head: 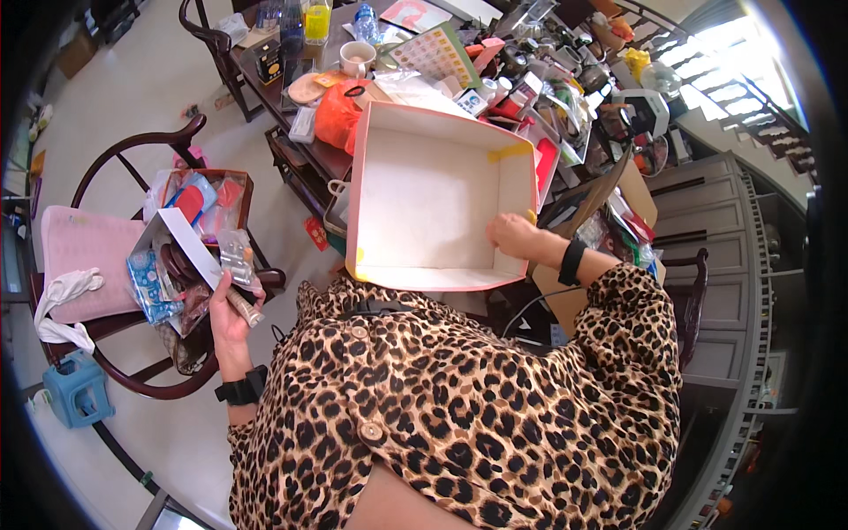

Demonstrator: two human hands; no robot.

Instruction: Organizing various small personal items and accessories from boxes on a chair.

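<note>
Before me, at the table's edge, a large shallow cardboard box (424, 192) lies tilted with its open side up. Its inside is bare and off-white, its rim pinkish, with yellow tape at some corners. My right hand (517, 236), fingers curled, is at the box's right wall; whether it grips anything is hidden. Off to the left, my left hand (233, 315) grips the end of a white box (189, 242) full of mixed small things. A beige tube (244, 308) lies by its fingers. A blue patterned packet (151, 285) and a clear plastic pack (237, 258) show around that box.
A wooden armchair (156, 139) bears a pink cushion (93, 258), a white cloth (69, 301) and an open brown box (248, 205). The cluttered table holds a mug (356, 58), an orange plastic bag (338, 116) and a yellow drink (317, 23). A blue plastic stool (78, 391) stands on the floor.
</note>
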